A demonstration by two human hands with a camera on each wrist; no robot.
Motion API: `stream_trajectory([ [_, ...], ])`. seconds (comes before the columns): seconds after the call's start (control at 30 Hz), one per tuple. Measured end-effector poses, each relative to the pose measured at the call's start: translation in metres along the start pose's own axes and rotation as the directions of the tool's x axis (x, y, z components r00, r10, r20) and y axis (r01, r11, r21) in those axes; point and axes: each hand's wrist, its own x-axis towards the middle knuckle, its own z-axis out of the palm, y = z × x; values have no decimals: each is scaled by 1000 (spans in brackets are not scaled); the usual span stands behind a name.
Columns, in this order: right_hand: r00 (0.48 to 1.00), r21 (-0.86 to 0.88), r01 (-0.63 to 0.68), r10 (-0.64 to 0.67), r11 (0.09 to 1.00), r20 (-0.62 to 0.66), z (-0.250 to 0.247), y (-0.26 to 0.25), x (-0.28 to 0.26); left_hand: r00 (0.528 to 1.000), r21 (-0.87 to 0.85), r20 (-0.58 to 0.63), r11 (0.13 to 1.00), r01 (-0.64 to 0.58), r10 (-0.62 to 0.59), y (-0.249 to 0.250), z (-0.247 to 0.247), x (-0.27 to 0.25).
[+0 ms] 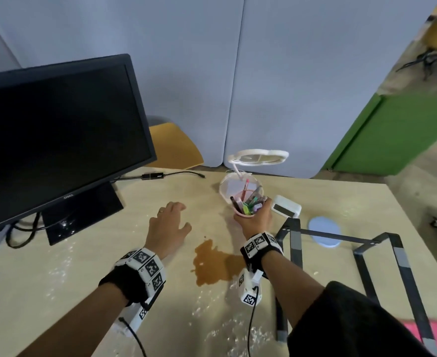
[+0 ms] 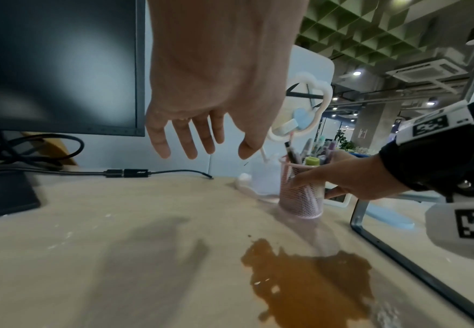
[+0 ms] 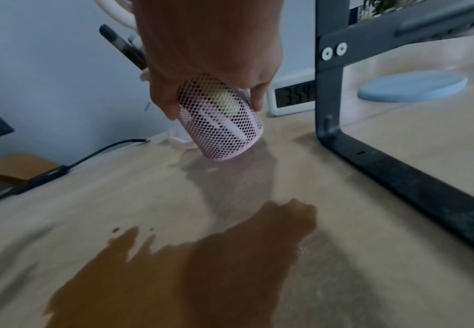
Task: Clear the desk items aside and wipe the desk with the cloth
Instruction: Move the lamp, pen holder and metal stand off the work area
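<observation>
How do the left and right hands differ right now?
The left hand is open with fingers spread and holds nothing; the right hand grips the pink mesh pen cup. The left hand hovers above bare desk left of the brown spill; the right hand is beyond the spill, near the clock. Both wear wrist bands with black-and-white markers.

left hand (image 1: 169,222) spread, right hand (image 1: 254,219) gripping
</observation>
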Motion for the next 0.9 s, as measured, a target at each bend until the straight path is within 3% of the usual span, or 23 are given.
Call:
stream_trajectory([
  [0.13,997,60,-61,64,996,-54,-9,6,5,997,25,35,998,63,-64,-23,5,0],
  [0.4,981,114,-193,196,975,-13,-15,-2,-6,992,19,76,995,100,-101,-45,12,-18],
  [0.53,970,-166,-239,244,957,12,-20,-8,-28,990,19,106,995,95,-96,-44,11,-35],
  [0.67,974,-366,-130,187,922,126,-31,-14,-62,987,28,155,999,44,-48,-33,15,-67],
  [0.8,968,-424,39,70,905,240,-39,-17,-99,985,9,171,1000,6,-8,-17,25,-105],
  [0.9,936,-418,185,-30,889,351,-47,-11,-126,983,19,183,1000,9,-13,-6,33,-132],
])
